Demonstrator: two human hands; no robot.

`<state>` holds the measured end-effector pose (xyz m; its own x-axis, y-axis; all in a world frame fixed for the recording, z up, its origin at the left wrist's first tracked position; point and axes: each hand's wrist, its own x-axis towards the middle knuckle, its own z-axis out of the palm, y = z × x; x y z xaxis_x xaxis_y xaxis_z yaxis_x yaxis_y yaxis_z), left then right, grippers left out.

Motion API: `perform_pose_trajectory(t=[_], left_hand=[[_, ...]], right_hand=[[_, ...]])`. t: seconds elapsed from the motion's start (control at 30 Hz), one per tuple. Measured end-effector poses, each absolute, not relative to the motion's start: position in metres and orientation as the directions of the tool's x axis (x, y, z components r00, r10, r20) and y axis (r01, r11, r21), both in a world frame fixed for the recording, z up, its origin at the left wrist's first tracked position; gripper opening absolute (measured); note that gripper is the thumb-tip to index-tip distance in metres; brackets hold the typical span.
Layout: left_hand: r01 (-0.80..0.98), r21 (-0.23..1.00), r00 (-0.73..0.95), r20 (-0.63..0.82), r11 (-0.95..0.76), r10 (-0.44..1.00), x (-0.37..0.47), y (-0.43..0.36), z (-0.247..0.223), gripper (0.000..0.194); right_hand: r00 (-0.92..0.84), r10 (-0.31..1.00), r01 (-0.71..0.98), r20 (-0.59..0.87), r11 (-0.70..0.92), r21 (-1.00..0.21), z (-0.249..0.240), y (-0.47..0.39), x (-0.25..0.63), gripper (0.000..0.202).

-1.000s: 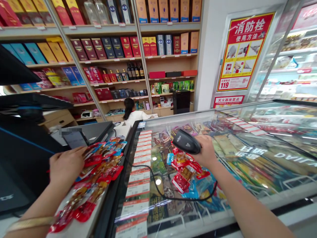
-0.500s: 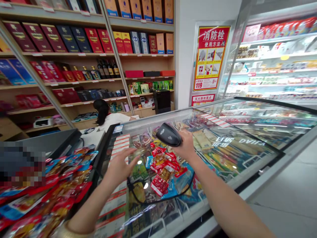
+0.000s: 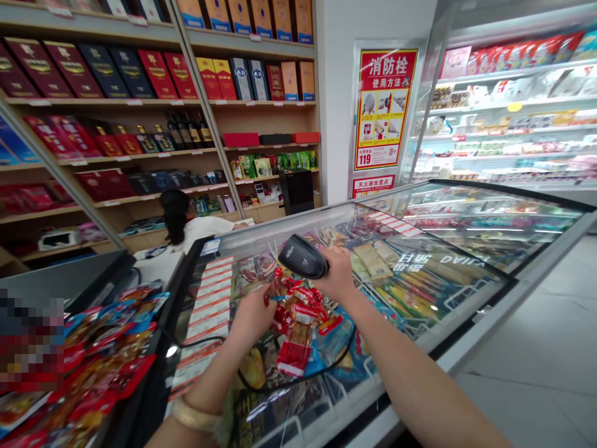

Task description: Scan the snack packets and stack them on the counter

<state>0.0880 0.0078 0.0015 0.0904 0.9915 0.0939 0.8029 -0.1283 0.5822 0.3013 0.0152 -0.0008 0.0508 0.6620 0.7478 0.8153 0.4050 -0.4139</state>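
Observation:
My right hand (image 3: 336,272) is wrapped round a black handheld scanner (image 3: 303,256), its head pointing left above the freezer glass. Below the scanner lies a pile of small red snack packets (image 3: 296,351), mixed with blue ones (image 3: 326,342). My left hand (image 3: 255,311), with a gold band on the wrist, is at the pile's left edge, its fingers pinched on a red packet (image 3: 268,295). A black cable (image 3: 298,379) loops across the glass in front of the pile.
The glass-topped freezer (image 3: 485,311) stretches to the right. More packets (image 3: 107,348) are heaped at the left. A person in white (image 3: 200,230) is behind the counter, before shelves of boxed goods (image 3: 158,99). A lit refrigerated shelf (image 3: 513,134) stands at the back right.
My left hand has moved right to the packets and closed on a red one. The view has shifted slightly right. My right hand still holds the scanner over the pile.

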Motion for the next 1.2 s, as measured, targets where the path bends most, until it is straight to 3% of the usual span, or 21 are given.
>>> perform_pose_trajectory(t=[0.07,0.13,0.2,0.27,0.4,0.5,0.73,1.2], left_hand=[[0.556,0.831,-0.029,0.049,-0.025,0.998,0.07,0.011,0.0,0.024],[0.183,0.98,-0.088,-0.058,0.074,0.994,0.057,0.01,0.001,0.015],[-0.15,0.982,-0.114,-0.135,0.117,0.984,0.049,0.006,0.006,0.011],[-0.377,0.922,-0.151,-0.159,0.092,0.976,0.045,0.0,0.011,0.013],[-0.627,0.779,-0.202,-0.162,0.0,0.966,0.043,-0.008,0.019,0.026],[-0.647,0.763,-0.168,-0.151,0.006,0.974,0.044,-0.012,0.02,0.029],[-0.499,0.866,-0.197,-0.064,-0.044,0.978,0.044,-0.012,0.016,0.024],[-0.417,0.907,-0.207,-0.03,-0.06,0.978,0.048,-0.014,0.013,0.022]], right_hand=[[0.045,0.66,0.81,0.75,0.416,-0.414,-0.001,0.015,0.301,0.035],[0.036,0.663,0.809,0.748,0.42,-0.411,-0.001,0.014,0.301,0.037],[0.016,0.673,0.811,0.739,0.424,-0.404,0.0,0.014,0.301,0.039],[-0.027,0.695,0.813,0.718,0.434,-0.389,0.001,0.013,0.302,0.04],[-0.171,0.745,0.801,0.644,0.486,-0.35,0.006,0.006,0.297,0.04],[-0.295,0.746,0.772,0.597,0.554,-0.311,0.011,-0.003,0.289,0.039],[-0.434,0.712,0.733,0.552,0.635,-0.244,0.015,-0.015,0.275,0.03],[-0.423,0.684,0.709,0.594,0.658,-0.253,0.016,-0.017,0.277,0.027]])
